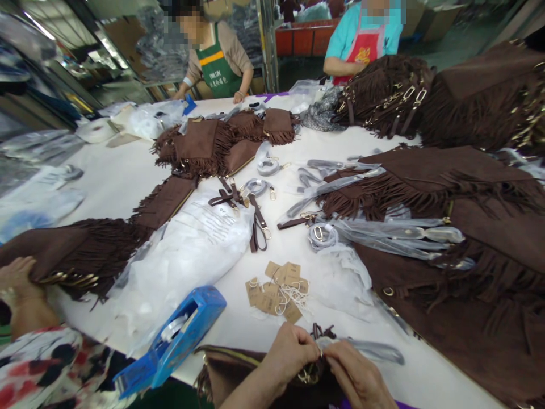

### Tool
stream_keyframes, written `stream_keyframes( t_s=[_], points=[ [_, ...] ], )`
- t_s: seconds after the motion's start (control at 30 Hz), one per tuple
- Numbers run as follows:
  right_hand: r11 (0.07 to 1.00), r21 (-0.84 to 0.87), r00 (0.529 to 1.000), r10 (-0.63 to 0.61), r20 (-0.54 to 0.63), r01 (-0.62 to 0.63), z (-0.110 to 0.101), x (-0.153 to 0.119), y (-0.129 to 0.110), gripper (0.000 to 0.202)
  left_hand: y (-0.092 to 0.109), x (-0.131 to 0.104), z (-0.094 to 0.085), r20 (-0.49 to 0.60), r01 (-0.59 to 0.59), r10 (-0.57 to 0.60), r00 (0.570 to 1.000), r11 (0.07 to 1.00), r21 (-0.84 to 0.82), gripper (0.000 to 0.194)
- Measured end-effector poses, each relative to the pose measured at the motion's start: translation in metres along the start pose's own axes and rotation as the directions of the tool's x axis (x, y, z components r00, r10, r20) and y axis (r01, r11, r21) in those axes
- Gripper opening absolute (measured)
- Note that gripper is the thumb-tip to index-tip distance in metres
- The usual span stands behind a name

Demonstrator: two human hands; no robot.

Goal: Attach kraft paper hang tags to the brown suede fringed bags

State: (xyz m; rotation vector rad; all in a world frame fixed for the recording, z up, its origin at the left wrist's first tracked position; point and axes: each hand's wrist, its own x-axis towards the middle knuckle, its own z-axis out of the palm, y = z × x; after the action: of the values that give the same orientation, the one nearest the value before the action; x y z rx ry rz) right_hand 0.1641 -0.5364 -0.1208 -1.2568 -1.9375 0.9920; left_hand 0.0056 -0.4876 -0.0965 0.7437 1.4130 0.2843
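Two-handed, pinched a small gold-coloured metal fitting (pixel 321 353) at the near side of the white-topped bench (pixel 128 170). Closed thumb and fingers of the left hand (pixel 290 347) on one side, those of the right hand (pixel 356 370) on the other, with both hands nearly touching; could not tell the exact shape between them. Looked light, hard and probably slick, so best gripped by dry fingertips right at the metal.

Saw just below, partly behind the left forearm, a dark-brown fringed bag with a gold-coloured zip (pixel 234 369). Seemed soft and limp, likely to sag unless taken by the firmer zip edge; less suited to a hold by the loose fringe. Found beside the right hand a grey strap in clear plastic (pixel 377 350), apparently bendable and slippery. Noted beyond the hands tan card tags with white strings (pixel 269 298), thin, light and easy to tangle.
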Motion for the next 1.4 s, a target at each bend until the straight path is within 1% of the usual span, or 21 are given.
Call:
stream_keyframes(
  t_s=[0.1, 0.2, 0.3, 0.37, 0.47, 0.57, 0.63, 0.7, 0.77, 0.8, 0.83, 0.9, 0.97, 1.0, 1.1, 1.2, 1.27, 1.4],
  points=[
    [1.000, -0.024, 1.000, -0.020, 0.008, 0.020, 0.001, -0.002, 0.001, 0.019, 0.005, 0.000, 0.001, -0.011, -0.011, 0.013, 1.000, 0.987, 0.162, 0.011],
    [0.999, -0.038, 1.000, -0.020, -0.001, 0.020, 0.001, -0.002, 0.000, 0.020, 0.008, 0.000, 0.003, -0.010, -0.076, 0.084, 0.996, 0.938, 0.338, 0.013],
    [1.000, -0.009, 1.000, 0.009, -0.005, -0.009, 0.001, -0.002, -0.002, 0.019, 0.008, -0.001, 0.004, -0.002, -0.110, 0.123, 0.992, 0.896, 0.431, 0.012],
    [0.998, 0.018, 0.998, 0.062, -0.010, -0.061, 0.001, -0.002, -0.003, 0.014, 0.007, -0.003, 0.004, -0.019, -0.112, 0.136, 0.991, 0.884, 0.453, 0.010],
    [0.989, 0.046, 0.990, 0.139, -0.023, -0.138, 0.002, -0.003, -0.005, 0.011, 0.005, -0.005, 0.004, -0.060, -0.120, 0.164, 0.985, 0.884, 0.453, 0.009],
    [0.984, 0.042, 0.985, 0.172, -0.008, -0.172, 0.001, -0.004, -0.006, 0.011, 0.001, -0.004, 0.002, -0.103, -0.142, 0.199, 0.975, 0.904, 0.403, 0.010],
    [0.989, 0.017, 0.989, 0.145, -0.022, -0.145, -0.001, -0.005, -0.006, 0.013, -0.003, -0.004, -0.001, -0.138, -0.174, 0.227, 0.964, 0.931, 0.321, 0.011],
    [0.995, -0.024, 0.994, 0.091, -0.067, -0.093, -0.004, -0.002, -0.005, 0.015, -0.006, -0.003, -0.004, -0.169, -0.207, 0.244, 0.955, 0.955, 0.211, 0.011],
    [0.997, -0.051, 0.993, 0.057, -0.102, -0.063, -0.009, 0.004, -0.005, 0.018, -0.009, -0.003, -0.007, -0.188, -0.234, 0.253, 0.949, 0.965, 0.118, 0.013],
    [0.997, -0.049, 0.993, 0.061, -0.097, -0.066, -0.011, 0.009, -0.005, 0.018, -0.011, -0.003, -0.008, -0.195, -0.246, 0.259, 0.946, 0.965, 0.088, 0.016],
    [0.996, -0.036, 0.994, 0.080, -0.068, -0.083, -0.014, 0.014, -0.006, 0.019, -0.012, -0.003, -0.009, -0.203, -0.256, 0.265, 0.943, 0.964, 0.070, 0.018],
    [0.992, 0.000, 0.991, 0.127, 0.046, -0.127, -0.018, 0.027, -0.006, 0.020, -0.014, -0.002, -0.009, -0.230, -0.275, 0.278, 0.933, 0.960, 0.048, 0.022],
    [0.982, 0.012, 0.966, 0.181, 0.183, -0.186, -0.020, 0.040, -0.005, 0.020, -0.017, -0.001, -0.009, -0.264, -0.290, 0.282, 0.922, 0.957, 0.008, 0.022],
    [0.977, 0.008, 0.951, 0.205, 0.232, -0.212, -0.021, 0.046, -0.004, 0.020, -0.018, -0.001, -0.008, -0.279, -0.298, 0.281, 0.918, 0.954, -0.018, 0.022],
    [0.962, 0.038, 0.917, 0.246, 0.315, -0.271, -0.020, 0.060, 0.002, 0.020, -0.021, 0.002, -0.007, -0.302, -0.311, 0.274, 0.913, 0.947, -0.080, 0.021],
    [0.916, 0.137, 0.863, 0.294, 0.412, -0.377, -0.020, 0.070, 0.006, 0.019, -0.022, 0.005, -0.007, -0.317, -0.313, 0.267, 0.910, 0.944, -0.103, 0.021],
    [0.884, 0.172, 0.830, 0.320, 0.456, -0.435, -0.020, 0.074, 0.006, 0.018, -0.021, 0.006, -0.007, -0.327, -0.317, 0.265, 0.907, 0.942, -0.115, 0.022],
    [0.854, 0.212, 0.808, 0.329, 0.488, -0.476, -0.019, 0.077, 0.010, 0.014, -0.019, 0.005, -0.006, -0.338, -0.311, 0.252, 0.907, 0.941, -0.132, 0.022]
  ],
)
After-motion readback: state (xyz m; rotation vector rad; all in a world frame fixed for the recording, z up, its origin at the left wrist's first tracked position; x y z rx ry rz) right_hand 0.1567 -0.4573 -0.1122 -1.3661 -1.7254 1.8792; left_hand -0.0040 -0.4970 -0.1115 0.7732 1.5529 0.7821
